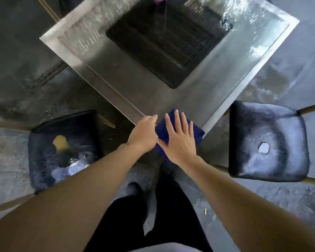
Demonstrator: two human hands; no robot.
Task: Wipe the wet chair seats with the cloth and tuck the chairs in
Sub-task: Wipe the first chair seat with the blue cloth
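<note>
A dark blue cloth [196,132] lies on the near corner of a wet metal table [127,77]. My right hand [180,140] rests flat on the cloth with fingers spread. My left hand [144,133] is curled at the cloth's left edge, on the table's corner; whether it pinches the cloth is hidden. A black padded chair seat [65,150] stands to the left, wet, with a torn patch showing yellow foam. Another black seat [267,140] stands to the right, glistening, with a small hole in its middle.
The table has a dark grille [164,42] set in its middle and water pooled at its far right. The concrete floor [273,202] around is wet. My legs and shoes [135,190] are between the two chairs. Wooden chair legs stick out at both sides.
</note>
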